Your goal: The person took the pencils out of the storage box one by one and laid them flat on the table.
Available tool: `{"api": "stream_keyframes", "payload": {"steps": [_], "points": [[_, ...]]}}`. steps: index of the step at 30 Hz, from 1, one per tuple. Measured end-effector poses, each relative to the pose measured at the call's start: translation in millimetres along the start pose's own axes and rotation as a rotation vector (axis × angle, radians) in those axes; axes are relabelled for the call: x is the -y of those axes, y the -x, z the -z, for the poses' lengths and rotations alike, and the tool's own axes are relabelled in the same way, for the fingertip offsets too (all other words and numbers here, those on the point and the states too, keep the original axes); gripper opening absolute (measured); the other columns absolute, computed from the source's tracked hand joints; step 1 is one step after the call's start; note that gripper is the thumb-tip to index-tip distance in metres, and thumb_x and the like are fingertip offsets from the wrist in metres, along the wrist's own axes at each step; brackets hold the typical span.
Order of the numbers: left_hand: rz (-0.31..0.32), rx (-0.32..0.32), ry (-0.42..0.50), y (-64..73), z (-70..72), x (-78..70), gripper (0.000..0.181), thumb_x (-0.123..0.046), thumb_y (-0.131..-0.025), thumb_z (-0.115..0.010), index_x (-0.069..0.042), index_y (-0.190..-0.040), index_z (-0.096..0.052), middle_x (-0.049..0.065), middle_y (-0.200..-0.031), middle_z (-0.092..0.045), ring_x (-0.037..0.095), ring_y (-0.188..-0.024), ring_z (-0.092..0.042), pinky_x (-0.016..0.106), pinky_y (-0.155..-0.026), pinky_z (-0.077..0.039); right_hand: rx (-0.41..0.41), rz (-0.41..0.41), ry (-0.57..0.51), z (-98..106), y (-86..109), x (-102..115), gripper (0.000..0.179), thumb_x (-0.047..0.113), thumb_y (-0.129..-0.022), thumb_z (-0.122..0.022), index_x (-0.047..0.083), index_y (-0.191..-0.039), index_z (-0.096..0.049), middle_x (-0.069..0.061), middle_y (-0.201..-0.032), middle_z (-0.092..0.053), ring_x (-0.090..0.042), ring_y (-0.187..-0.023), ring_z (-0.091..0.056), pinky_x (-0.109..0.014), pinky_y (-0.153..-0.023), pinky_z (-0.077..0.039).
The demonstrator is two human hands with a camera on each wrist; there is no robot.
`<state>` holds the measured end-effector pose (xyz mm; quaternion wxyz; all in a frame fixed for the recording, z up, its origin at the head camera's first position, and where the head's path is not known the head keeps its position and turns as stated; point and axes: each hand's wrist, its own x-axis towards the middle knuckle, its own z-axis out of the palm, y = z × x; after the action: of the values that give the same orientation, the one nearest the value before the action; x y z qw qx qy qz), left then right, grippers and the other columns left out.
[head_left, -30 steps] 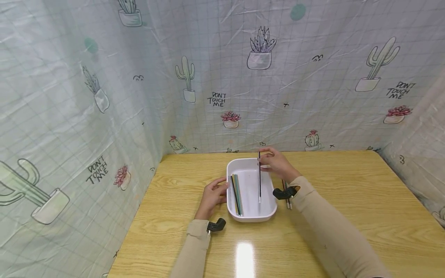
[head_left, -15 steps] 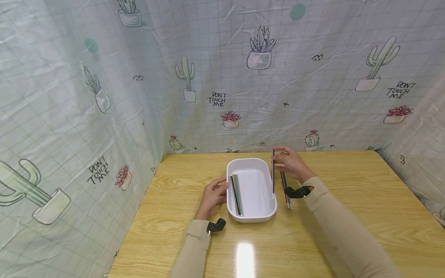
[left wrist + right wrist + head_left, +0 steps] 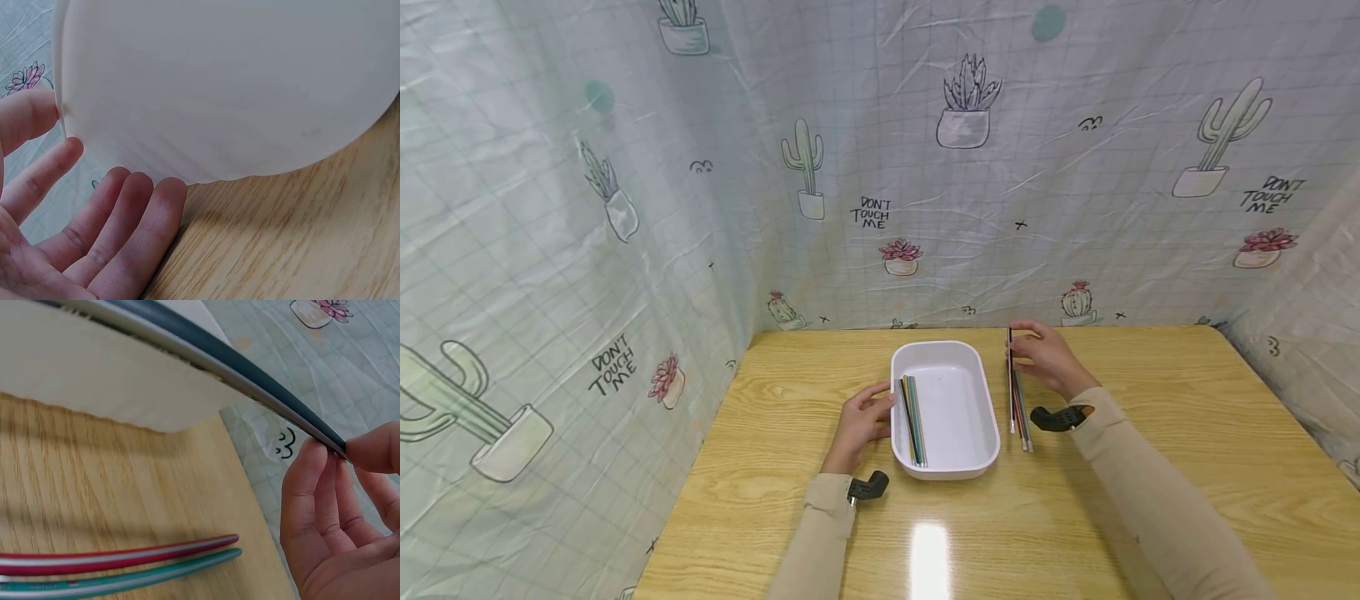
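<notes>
In the head view a white plastic tray [image 3: 945,417] stands on the table, with several pencils [image 3: 913,421] lying along its left side. My left hand [image 3: 859,423] holds the tray's left wall, thumb at the rim and fingertips against the outside, as the left wrist view also shows. To the right of the tray my right hand [image 3: 1047,357] pinches a dark, silver-striped pencil [image 3: 250,375] near one end between thumb and fingertips. This pencil slants downward beside other pencils on the table; a red pencil [image 3: 125,559] and a teal pencil [image 3: 125,581] show there.
The wooden table [image 3: 1187,417] meets a patterned plastic curtain [image 3: 1000,183] at its back and sides. Each wrist carries a black camera mount. A bright light reflection falls on the tabletop in front of the tray.
My right hand has carried the dark pencil rightward, from over the tray's inside, across its right rim, to beside the pencils on the table. My left hand has stayed at the tray's left wall.
</notes>
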<state>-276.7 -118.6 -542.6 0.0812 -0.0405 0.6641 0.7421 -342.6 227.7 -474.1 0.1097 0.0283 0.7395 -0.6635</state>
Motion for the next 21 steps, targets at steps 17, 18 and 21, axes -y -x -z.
{"api": "stream_keyframes", "payload": {"steps": [17, 18, 21], "points": [[-0.001, 0.02, -0.012, -0.9, 2.0, 0.5, 0.045, -0.02, -0.098, -0.07, -0.009, -0.141, -0.061, 0.023, -0.12, -0.067, 0.016, -0.087, -0.071, 0.034, -0.074, -0.066, -0.039, -0.045, 0.072, 18, -0.6, -21, 0.052, 0.018, -0.108, -0.048, 0.014, -0.158, -0.036, -0.006, -0.123, -0.06, -0.02, -0.11, -0.062, -0.028, -0.084, -0.059], [0.0, 0.02, -0.011, -1.1, 2.0, 0.7, 0.045, -0.02, -0.098, -0.07, -0.009, -0.141, -0.061, 0.022, -0.119, -0.067, 0.016, -0.087, -0.071, 0.034, -0.074, -0.066, -0.039, -0.045, 0.076, 18, -0.7, -23, 0.051, 0.018, -0.108, -0.048, 0.014, -0.158, -0.036, -0.007, -0.123, -0.06, -0.019, -0.109, -0.062, -0.028, -0.084, -0.059], [0.0, 0.02, -0.008, -2.2, 2.1, 1.7, 0.044, -0.02, -0.098, -0.069, -0.009, -0.14, -0.062, 0.021, -0.118, -0.067, 0.016, -0.087, -0.071, 0.034, -0.075, -0.066, -0.037, -0.044, 0.087, 21, -1.9, -28, 0.052, 0.017, -0.108, -0.047, 0.012, -0.159, -0.035, -0.017, -0.132, -0.057, -0.018, -0.107, -0.061, -0.027, -0.084, -0.059]]}}
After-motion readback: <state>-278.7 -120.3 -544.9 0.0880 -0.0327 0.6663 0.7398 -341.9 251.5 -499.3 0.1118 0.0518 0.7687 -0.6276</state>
